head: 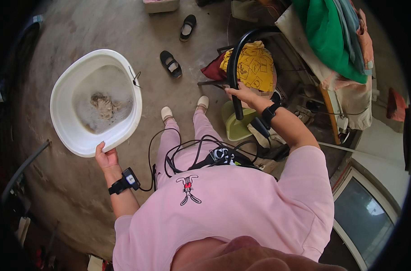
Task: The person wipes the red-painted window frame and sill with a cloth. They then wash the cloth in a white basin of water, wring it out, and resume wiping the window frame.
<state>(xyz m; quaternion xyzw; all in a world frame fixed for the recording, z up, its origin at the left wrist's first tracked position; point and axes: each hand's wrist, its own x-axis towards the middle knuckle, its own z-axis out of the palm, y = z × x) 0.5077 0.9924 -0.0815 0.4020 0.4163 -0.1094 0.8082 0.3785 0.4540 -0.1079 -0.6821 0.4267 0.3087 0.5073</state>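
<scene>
My left hand [107, 157] grips the near rim of a large white plastic basin [65, 111]. Cloudy grey water [115, 79] fills its lower part, and a wet brownish-grey cloth [104, 105] lies in it. A black tie [136, 78] is fixed to the basin's right rim. Whether the basin rests on the floor cannot be told. My right hand [244, 93] holds a thick, curved black tube [235, 62] near its lower end. Behind that tube, a yellow printed cloth [254, 66] and a dark red cloth [214, 69] lie piled on a low seat.
Two black shoes [171, 64] lie apart on the concrete floor [141, 30]. A green plastic basin [237, 127] stands right of my legs. Clothes, including a green garment [327, 40], hang or lie at upper right. Black cables [171, 159] loop at my waist.
</scene>
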